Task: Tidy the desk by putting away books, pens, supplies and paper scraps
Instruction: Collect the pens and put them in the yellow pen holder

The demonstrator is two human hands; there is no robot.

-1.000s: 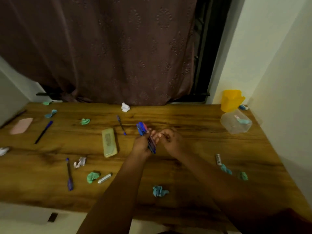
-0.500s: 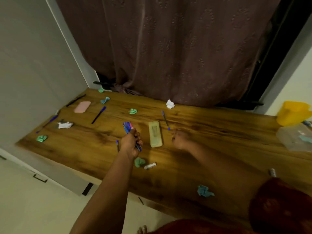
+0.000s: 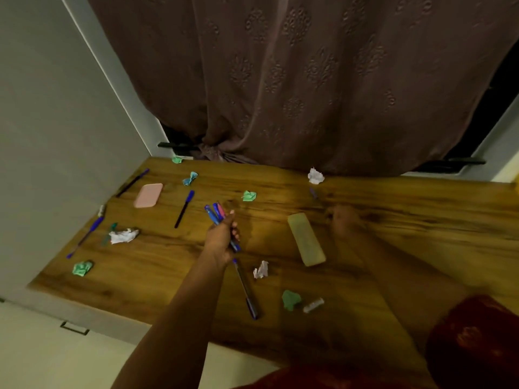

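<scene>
Over desk [image 3: 393, 220], blurred right hand [image 3: 344, 220], unreadable

Bare forearms; dark red patterned garment [image 3: 474, 341] at lower right

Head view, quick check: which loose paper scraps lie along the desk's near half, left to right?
Green scrap → white scrap → small white scrap → dark green scrap. The left hand, gripping the pen bundle, sits between the second and third.
</scene>
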